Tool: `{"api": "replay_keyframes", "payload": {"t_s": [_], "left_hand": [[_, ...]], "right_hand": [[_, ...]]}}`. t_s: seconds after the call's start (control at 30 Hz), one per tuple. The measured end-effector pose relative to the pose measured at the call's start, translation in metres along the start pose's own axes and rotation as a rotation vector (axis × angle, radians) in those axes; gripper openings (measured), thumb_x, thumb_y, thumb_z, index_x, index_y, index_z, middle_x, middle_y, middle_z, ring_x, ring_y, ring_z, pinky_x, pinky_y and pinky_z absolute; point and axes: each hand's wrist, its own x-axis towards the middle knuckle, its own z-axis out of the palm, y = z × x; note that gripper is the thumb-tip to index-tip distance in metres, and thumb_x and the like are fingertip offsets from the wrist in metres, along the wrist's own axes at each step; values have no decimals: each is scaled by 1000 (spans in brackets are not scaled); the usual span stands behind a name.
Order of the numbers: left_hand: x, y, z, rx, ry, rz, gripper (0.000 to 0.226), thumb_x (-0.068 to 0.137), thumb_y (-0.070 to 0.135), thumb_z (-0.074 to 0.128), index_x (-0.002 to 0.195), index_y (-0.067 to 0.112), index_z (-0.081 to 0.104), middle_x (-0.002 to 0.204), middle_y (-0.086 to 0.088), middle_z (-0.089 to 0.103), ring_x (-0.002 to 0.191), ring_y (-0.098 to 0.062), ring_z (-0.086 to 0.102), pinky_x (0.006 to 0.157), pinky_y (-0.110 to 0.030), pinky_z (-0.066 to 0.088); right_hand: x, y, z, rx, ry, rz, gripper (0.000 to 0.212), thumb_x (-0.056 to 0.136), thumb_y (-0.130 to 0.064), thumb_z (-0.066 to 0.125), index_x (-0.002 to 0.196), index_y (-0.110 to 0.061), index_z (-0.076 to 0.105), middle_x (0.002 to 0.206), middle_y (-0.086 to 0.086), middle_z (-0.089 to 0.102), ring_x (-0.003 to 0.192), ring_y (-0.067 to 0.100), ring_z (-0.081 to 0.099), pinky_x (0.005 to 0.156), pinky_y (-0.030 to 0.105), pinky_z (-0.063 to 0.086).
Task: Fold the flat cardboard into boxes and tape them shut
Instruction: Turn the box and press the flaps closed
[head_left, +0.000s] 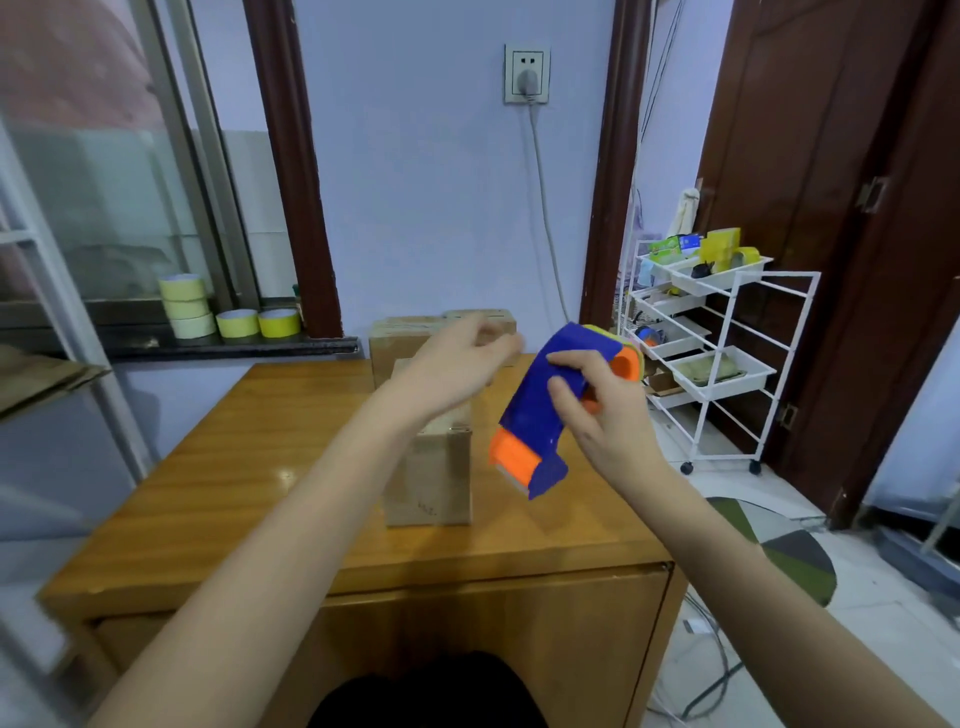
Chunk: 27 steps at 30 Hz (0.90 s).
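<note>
My right hand (597, 410) grips a blue and orange tape dispenser (540, 410) in the air above the wooden table (234, 467), cutter end pointing down. To its left my left hand (462, 364) hovers with loosely curled, blurred fingers that hold nothing. A small folded cardboard box (431, 478) stands on the table below my left wrist, its top partly hidden by that arm. At the table's far edge sit two more cardboard boxes (400, 343), partly hidden behind my left hand.
Several yellow tape rolls (228, 312) sit on the window sill at the left. A white wire cart (711, 332) with trays of supplies stands to the right of the table, beside a brown door. A wall socket with a cable is behind the table.
</note>
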Motion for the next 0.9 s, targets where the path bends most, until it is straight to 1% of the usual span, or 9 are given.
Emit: {"api": "replay_keyframes", "payload": {"t_s": [0.1, 0.17, 0.23, 0.3, 0.43, 0.53, 0.63, 0.73, 0.9], "left_hand": [[-6, -25, -4, -9, -24, -88, 39, 98, 33, 45, 131, 11, 49, 119, -4, 57, 91, -19, 62, 74, -30, 52], [-14, -42, 0, -51, -66, -163, 39, 99, 34, 44, 130, 11, 48, 116, -3, 58, 89, -17, 62, 71, -27, 52], [-20, -57, 7, -99, -100, -229, 42, 99, 40, 42, 130, 11, 49, 108, -2, 61, 90, -20, 65, 78, -32, 55], [-25, -67, 15, -245, -114, -294, 45, 99, 45, 41, 129, 12, 49, 106, -6, 63, 89, -22, 67, 76, -33, 57], [-32, -73, 23, -640, -41, -360, 45, 98, 45, 44, 119, 7, 56, 97, -14, 69, 81, -22, 69, 67, -30, 57], [-34, -73, 29, -893, 15, -353, 34, 97, 37, 47, 112, 9, 60, 93, -15, 71, 83, -24, 71, 69, -29, 56], [-36, -72, 34, -1119, 31, -387, 32, 95, 32, 52, 116, 9, 60, 102, -17, 71, 90, -26, 71, 71, -31, 57], [-35, -73, 35, -1252, 50, -417, 39, 90, 29, 59, 121, 6, 59, 103, -16, 71, 85, -21, 71, 65, -28, 57], [-38, -72, 38, -1505, -67, -615, 65, 67, 33, 73, 120, 2, 53, 94, -13, 71, 73, -19, 69, 58, -25, 58]], "right_hand": [[10, -3, 2, 176, 176, 279, 14, 92, -31, 48, 99, -21, 55, 85, -15, 57, 76, -3, 53, 64, 10, 39], [15, -2, 6, 273, 243, 392, 15, 96, -30, 49, 99, -17, 54, 87, -10, 56, 76, -2, 54, 65, 11, 40], [15, -3, 11, 378, 253, 479, 15, 97, -22, 54, 105, -10, 53, 93, -7, 54, 75, -8, 54, 63, 9, 42], [13, -5, 14, 410, 195, 518, 30, 91, -17, 63, 117, -9, 49, 102, -9, 51, 83, -6, 55, 66, 9, 45], [9, -12, 21, 463, 88, 496, 60, 81, -6, 72, 128, -20, 38, 110, -17, 45, 86, -15, 56, 73, 9, 47], [7, -18, 27, 487, 131, 469, 66, 80, -8, 74, 131, -24, 35, 116, -15, 47, 94, -9, 57, 77, 13, 48], [6, -26, 30, 470, 206, 425, 66, 82, -10, 72, 136, -21, 35, 115, -11, 50, 94, -6, 58, 77, 13, 48], [3, -29, 34, 448, 236, 375, 59, 87, -3, 66, 136, -10, 35, 100, -12, 49, 80, -10, 56, 73, 10, 46], [-3, -30, 42, 431, 267, 339, 44, 87, -5, 63, 119, -8, 34, 103, -10, 43, 81, -14, 52, 71, 7, 43]]}}
